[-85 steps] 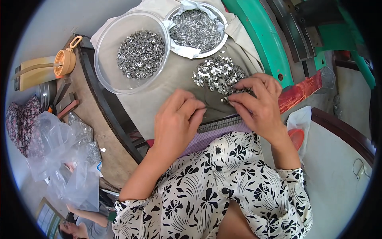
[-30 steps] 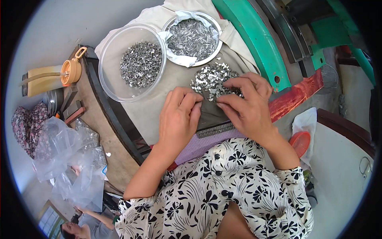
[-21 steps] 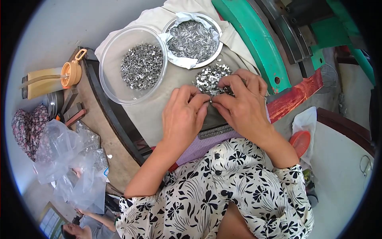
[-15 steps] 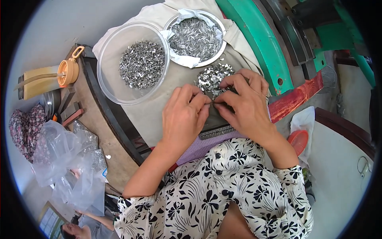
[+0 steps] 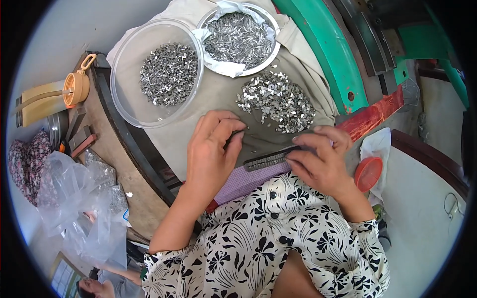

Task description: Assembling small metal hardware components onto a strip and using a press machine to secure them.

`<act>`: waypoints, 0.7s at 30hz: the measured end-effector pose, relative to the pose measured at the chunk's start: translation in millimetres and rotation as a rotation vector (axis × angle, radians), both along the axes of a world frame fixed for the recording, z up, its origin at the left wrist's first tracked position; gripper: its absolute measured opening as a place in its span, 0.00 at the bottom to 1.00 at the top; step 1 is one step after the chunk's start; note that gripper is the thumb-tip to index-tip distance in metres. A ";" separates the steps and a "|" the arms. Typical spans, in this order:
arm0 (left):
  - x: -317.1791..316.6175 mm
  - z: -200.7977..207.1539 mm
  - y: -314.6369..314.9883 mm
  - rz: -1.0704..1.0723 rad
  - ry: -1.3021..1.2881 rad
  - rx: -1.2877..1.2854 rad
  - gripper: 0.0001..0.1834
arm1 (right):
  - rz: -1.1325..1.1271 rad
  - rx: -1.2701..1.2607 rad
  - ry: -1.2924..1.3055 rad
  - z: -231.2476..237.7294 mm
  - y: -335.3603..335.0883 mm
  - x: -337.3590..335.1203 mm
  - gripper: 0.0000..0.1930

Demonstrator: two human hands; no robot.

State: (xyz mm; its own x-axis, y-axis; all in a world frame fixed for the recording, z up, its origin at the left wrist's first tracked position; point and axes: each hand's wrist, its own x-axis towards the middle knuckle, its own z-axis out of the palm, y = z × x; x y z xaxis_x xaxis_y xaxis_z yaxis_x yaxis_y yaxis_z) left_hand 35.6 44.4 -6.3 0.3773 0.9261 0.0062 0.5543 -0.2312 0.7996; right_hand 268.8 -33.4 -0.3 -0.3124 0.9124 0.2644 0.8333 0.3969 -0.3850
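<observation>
My left hand (image 5: 212,146) is raised over the cloth left of a pile of small metal pieces (image 5: 278,102). Its thumb and forefinger are pinched near each other; what they hold, if anything, is too small to name. My right hand (image 5: 320,158) bends over the right end of a narrow dark strip (image 5: 268,162) lined with a row of small metal pieces. Thumb and fingertips of that hand come together at the strip's end, where a tiny piece may be hidden. The strip lies along the front of the cloth-covered surface, beside purple checked fabric (image 5: 238,185).
A clear round tub (image 5: 118,94) of small metal pieces stands at the far left. Beside it is a paper-lined bowl (image 5: 273,22) of thin silvery pieces. Green machine framing (image 5: 333,54) borders the right. Plastic bags (image 5: 74,198) lie left; a red dish (image 5: 368,174) sits right.
My hands have parted: the right moved toward me and right to the strip's end, the left slightly left and nearer. The pile is uncovered, and more of the strip shows.
</observation>
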 end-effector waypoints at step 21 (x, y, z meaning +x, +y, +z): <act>2.4 5.8 -36.1 -0.010 -0.034 0.048 0.09 | -0.025 -0.065 0.038 0.7 55.4 -25.7 0.08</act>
